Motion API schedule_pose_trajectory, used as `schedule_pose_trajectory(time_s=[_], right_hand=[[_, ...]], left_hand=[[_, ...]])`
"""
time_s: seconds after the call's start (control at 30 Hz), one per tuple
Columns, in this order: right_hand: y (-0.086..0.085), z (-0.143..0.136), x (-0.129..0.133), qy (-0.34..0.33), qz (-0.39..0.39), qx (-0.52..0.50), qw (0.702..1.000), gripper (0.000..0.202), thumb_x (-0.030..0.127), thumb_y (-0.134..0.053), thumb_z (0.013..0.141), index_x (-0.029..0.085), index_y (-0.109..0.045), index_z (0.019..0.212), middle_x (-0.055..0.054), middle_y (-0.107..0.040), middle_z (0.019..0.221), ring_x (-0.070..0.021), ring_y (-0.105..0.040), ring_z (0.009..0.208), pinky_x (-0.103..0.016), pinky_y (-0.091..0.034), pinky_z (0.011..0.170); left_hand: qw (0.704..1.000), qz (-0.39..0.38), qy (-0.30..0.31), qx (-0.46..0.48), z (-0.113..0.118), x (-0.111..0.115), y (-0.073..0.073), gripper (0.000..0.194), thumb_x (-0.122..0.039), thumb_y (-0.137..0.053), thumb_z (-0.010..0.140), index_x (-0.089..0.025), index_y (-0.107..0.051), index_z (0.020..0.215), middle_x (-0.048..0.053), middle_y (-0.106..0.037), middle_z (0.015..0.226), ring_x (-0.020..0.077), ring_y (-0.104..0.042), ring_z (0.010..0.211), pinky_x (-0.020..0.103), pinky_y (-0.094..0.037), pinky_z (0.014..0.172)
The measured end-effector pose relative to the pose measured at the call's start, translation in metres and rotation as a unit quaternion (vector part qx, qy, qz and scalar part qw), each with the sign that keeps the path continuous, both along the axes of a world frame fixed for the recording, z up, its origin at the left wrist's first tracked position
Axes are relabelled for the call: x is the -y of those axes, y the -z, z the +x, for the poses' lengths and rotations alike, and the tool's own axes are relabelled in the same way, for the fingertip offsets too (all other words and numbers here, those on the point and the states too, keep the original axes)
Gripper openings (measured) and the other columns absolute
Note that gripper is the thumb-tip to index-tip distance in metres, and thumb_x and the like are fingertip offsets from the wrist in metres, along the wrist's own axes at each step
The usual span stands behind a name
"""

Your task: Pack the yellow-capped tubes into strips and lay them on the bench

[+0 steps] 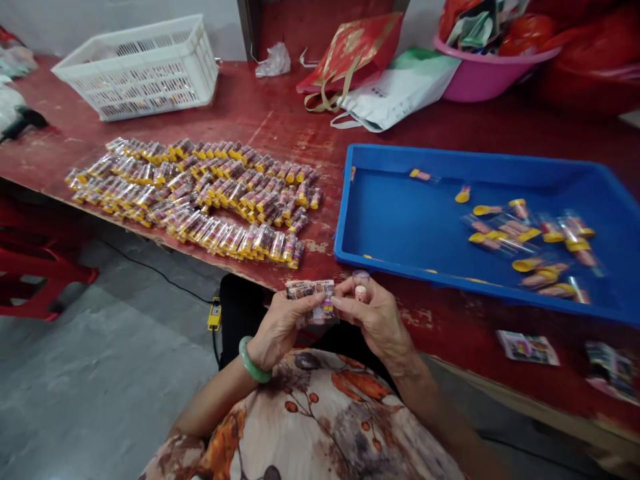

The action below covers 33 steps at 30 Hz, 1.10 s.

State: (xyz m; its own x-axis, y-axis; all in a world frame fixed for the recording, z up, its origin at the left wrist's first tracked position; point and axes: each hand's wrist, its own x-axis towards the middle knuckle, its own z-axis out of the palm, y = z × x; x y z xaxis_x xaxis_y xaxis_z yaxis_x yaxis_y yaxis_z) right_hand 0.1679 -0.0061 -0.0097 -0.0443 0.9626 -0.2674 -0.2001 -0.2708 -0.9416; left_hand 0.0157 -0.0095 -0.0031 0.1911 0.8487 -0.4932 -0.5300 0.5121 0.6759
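My left hand (283,325) is closed on a few small printed cards (323,293), thumb on top, held over my lap at the table's front edge. My right hand (383,320) curls around a small clear tube (361,280) with something pale pink inside. Its thumb and index finger also meet the right edge of the cards. Just beyond my right hand lies a blue tray (400,267) with several yellow-capped clear tubes (503,230) scattered in its right half. Many filled tubes with yellow ends (220,233) lie in rows on the table to the left.
A white plastic basket (145,73) stands at the back left. Red and white bags (395,93) and a pink basin (485,73) are at the back right. Printed packets (528,348) lie right of me. A red stool (40,267) is at the left.
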Motion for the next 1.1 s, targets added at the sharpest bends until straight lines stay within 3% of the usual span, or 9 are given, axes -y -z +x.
schedule_pose_trajectory(time_s=[0.1,0.2,0.33,0.43,0.67,0.73,0.9,1.03,1.1], right_hand=[[0.001,0.013,0.009,-0.046,0.025,0.028,0.998,0.026,0.043,-0.064,0.081,0.022,-0.059,0.096,0.002,-0.051,0.075,-0.0089,-0.043,0.055,-0.024,-0.035,0.049],[-0.001,0.026,0.025,-0.088,0.098,0.117,0.984,0.027,0.041,-0.051,0.091,0.025,-0.061,0.111,-0.002,-0.055,0.088,-0.0127,-0.053,0.066,-0.027,-0.045,0.058],[-0.004,0.031,0.044,-0.115,0.251,0.271,0.922,0.026,0.025,-0.051,0.091,0.026,-0.059,0.116,-0.006,-0.058,0.106,-0.0190,-0.059,0.098,-0.031,-0.049,0.084],[0.001,0.028,0.050,-0.084,0.331,0.331,0.880,0.027,0.017,-0.052,0.089,0.023,-0.055,0.116,-0.008,-0.057,0.105,-0.0198,-0.059,0.098,-0.031,-0.051,0.082],[0.013,0.021,0.049,-0.002,0.437,0.457,0.775,0.039,0.010,-0.059,0.084,0.019,-0.051,0.121,-0.012,-0.059,0.102,-0.0230,-0.061,0.092,-0.036,-0.053,0.077],[0.012,0.019,0.051,0.021,0.445,0.470,0.762,0.038,0.012,-0.061,0.083,0.019,-0.051,0.119,-0.012,-0.061,0.101,-0.0230,-0.062,0.091,-0.036,-0.054,0.077],[0.010,0.012,0.051,0.056,0.441,0.461,0.768,0.022,0.016,-0.060,0.086,0.015,-0.055,0.107,-0.010,-0.066,0.092,-0.0198,-0.066,0.085,-0.030,-0.055,0.069],[0.018,0.007,0.050,0.067,0.485,0.517,0.702,0.031,0.015,-0.066,0.082,0.013,-0.055,0.111,-0.011,-0.068,0.091,-0.0220,-0.068,0.084,-0.032,-0.056,0.070],[0.023,0.005,0.051,0.069,0.492,0.514,0.700,0.037,0.014,-0.069,0.080,0.013,-0.054,0.114,-0.011,-0.068,0.091,-0.0223,-0.068,0.085,-0.032,-0.056,0.071]], left_hand=[[0.999,-0.016,-0.043,-0.007,-0.002,-0.002,0.000,0.040,-0.026,-0.086,0.058,-0.010,-0.073,0.093,0.008,-0.074,0.088,0.0185,-0.068,0.075,0.032,-0.053,0.078],[0.997,-0.025,-0.071,0.001,-0.001,-0.002,0.001,0.038,-0.024,-0.085,0.060,-0.010,-0.072,0.092,0.007,-0.074,0.087,0.0173,-0.067,0.073,0.031,-0.053,0.077],[0.996,-0.033,-0.076,0.018,0.004,-0.003,0.004,0.033,-0.025,-0.084,0.063,-0.011,-0.071,0.090,0.005,-0.072,0.084,0.0147,-0.066,0.069,0.028,-0.053,0.071],[0.996,-0.047,-0.072,0.020,0.006,-0.003,0.007,0.030,-0.026,-0.084,0.064,-0.012,-0.070,0.086,0.002,-0.070,0.077,0.0119,-0.063,0.062,0.025,-0.052,0.064],[0.994,-0.081,-0.054,0.047,0.008,-0.001,0.004,0.030,-0.026,-0.083,0.066,-0.015,-0.068,0.089,0.001,-0.069,0.081,0.0110,-0.063,0.066,0.023,-0.053,0.063],[0.993,-0.089,-0.061,0.040,0.009,-0.001,0.002,0.031,-0.026,-0.083,0.065,-0.015,-0.067,0.089,0.001,-0.069,0.081,0.0111,-0.063,0.066,0.023,-0.054,0.061],[0.994,-0.076,-0.072,0.030,0.010,-0.001,0.001,0.032,-0.025,-0.085,0.062,-0.013,-0.065,0.085,0.000,-0.066,0.076,0.0120,-0.063,0.064,0.025,-0.056,0.059],[0.996,-0.050,-0.068,0.008,0.011,0.001,0.002,0.033,-0.027,-0.084,0.062,-0.013,-0.065,0.086,0.001,-0.066,0.075,0.0130,-0.063,0.063,0.027,-0.057,0.058],[0.997,-0.034,-0.066,0.007,0.013,0.003,0.004,0.035,-0.028,-0.084,0.064,-0.012,-0.066,0.089,0.002,-0.067,0.079,0.0133,-0.063,0.064,0.027,-0.057,0.059]])
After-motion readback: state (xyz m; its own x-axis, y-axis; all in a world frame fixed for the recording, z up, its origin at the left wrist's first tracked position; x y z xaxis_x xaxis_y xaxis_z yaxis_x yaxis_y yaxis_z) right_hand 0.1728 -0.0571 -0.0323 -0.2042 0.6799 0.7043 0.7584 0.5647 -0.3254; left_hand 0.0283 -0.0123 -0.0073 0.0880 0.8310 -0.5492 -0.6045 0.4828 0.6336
